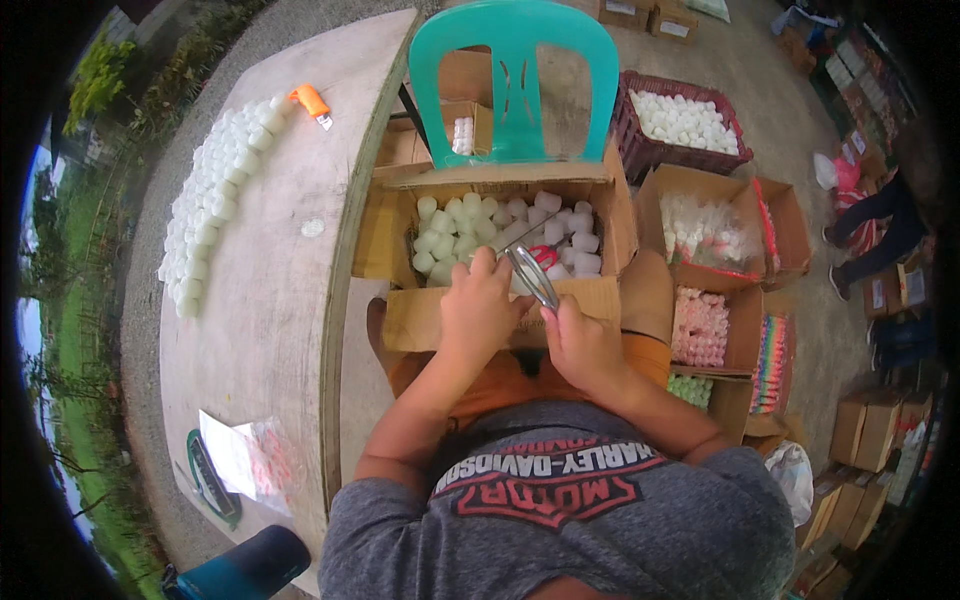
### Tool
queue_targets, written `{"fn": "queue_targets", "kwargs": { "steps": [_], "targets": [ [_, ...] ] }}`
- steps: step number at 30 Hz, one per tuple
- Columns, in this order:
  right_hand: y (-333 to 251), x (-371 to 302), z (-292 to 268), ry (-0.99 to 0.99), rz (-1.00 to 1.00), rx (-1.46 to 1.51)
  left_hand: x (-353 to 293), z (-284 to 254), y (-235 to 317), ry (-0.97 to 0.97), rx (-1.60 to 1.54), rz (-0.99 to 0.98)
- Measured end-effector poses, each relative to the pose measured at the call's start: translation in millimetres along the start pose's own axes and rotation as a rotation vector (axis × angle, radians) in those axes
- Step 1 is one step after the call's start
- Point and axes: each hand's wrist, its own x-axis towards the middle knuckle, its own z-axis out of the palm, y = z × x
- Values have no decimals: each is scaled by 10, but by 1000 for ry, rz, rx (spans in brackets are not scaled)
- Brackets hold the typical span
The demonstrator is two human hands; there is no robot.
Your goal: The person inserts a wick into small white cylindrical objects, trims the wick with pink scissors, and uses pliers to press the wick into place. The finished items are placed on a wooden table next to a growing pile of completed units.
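Observation:
My right hand (582,348) is closed round the lower end of a shiny metal tool with a long loop (533,278); its exact kind does not show. Close beside it, my left hand (480,305) has its fingers curled, their tips near the loop. Anything between them is hidden. A thin dark rod (528,229) slants up and right from the fingertips, over an open cardboard box (400,225) in front of me. Small white rounded cylinders (465,215) fill the box, and red-handled scissors (543,257) lie among them. One box flap (410,322) lies under my wrists.
On the table (290,270) at left are rows of white cylinders (225,185), an orange cutter (311,100) and a plastic bag (265,465). A green chair (513,60) stands beyond the box. At right are a maroon crate (640,150), filled cartons (755,335) and a person's legs (868,225).

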Motion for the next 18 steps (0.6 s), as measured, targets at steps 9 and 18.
{"fn": "queue_targets", "kwargs": {
  "steps": [9,18],
  "targets": [
    [157,18,112,147,-52,59,68,4,-25,85,-30,37],
    [256,48,154,-69,17,-8,145,-45,-25,50,-6,31]
  ]
}}
